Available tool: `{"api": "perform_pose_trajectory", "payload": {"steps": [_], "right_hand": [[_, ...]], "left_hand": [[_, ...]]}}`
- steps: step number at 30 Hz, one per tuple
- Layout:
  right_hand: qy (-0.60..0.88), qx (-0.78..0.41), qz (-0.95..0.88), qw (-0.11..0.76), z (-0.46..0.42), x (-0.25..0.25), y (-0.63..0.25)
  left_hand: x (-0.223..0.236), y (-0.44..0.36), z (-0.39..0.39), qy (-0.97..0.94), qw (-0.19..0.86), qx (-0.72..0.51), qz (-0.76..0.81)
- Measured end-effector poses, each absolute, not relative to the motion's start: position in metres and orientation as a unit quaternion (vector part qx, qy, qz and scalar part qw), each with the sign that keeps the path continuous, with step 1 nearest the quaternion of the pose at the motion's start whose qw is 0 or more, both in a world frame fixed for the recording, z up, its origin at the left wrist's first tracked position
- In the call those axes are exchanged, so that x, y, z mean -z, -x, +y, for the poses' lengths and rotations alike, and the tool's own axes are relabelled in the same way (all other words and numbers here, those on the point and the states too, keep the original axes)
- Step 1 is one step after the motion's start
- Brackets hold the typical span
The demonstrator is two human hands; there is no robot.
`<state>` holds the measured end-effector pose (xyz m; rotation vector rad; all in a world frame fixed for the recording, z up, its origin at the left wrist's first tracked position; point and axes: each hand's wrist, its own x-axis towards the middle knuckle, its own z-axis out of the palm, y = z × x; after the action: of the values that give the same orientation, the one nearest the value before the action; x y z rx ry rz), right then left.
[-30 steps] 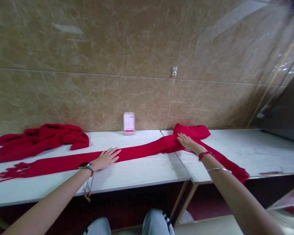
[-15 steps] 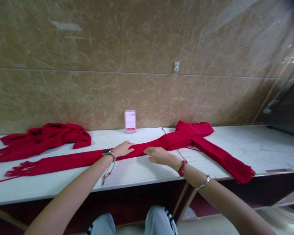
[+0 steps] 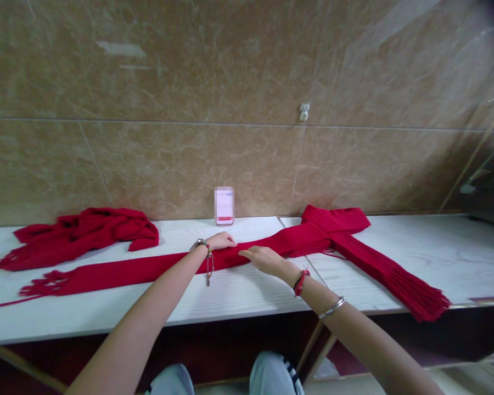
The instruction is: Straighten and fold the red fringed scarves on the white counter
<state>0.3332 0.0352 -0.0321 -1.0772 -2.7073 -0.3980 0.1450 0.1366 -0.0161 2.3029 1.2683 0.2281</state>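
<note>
A long red scarf lies lengthwise along the white tabletop, folded into a narrow band. Its left end has loose fringe; toward the right it doubles back, and a fringed tail slants to the front edge. Around the middle of the band, my left hand grips the far edge with fingers curled. My right hand pinches the near edge just to the right of it. The fingertips of both hands are partly hidden. A second red scarf sits bunched up at the back left, apart from my hands.
A phone with a lit screen leans against the tiled wall behind the scarf. A small white cat-shaped piece is fixed to the wall. The tabletop has a seam right of centre and open shelves beneath.
Both hands lay flat and far apart on the scarf; they have come together at its middle, and their fingers have closed on its edges. The view has shifted slightly left.
</note>
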Motion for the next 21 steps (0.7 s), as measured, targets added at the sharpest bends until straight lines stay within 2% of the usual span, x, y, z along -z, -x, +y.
{"api": "perform_pose_trajectory", "payload": {"steps": [7,16,21], "right_hand": [[0.329,0.200,-0.911,0.150,0.032,0.037,-0.334],[0.305,0.254,-0.914,0.080,0.032,0.032,-0.322],[0.301,0.196,-0.929,0.084,0.032,0.029,-0.324]], "left_hand": [[0.010,-0.152,0.137,-0.843,0.301,-0.092,0.436],[0.007,-0.150,0.141,-0.836,0.344,-0.106,0.415],[0.010,-0.153,0.139,-0.838,0.331,-0.112,0.419]]}}
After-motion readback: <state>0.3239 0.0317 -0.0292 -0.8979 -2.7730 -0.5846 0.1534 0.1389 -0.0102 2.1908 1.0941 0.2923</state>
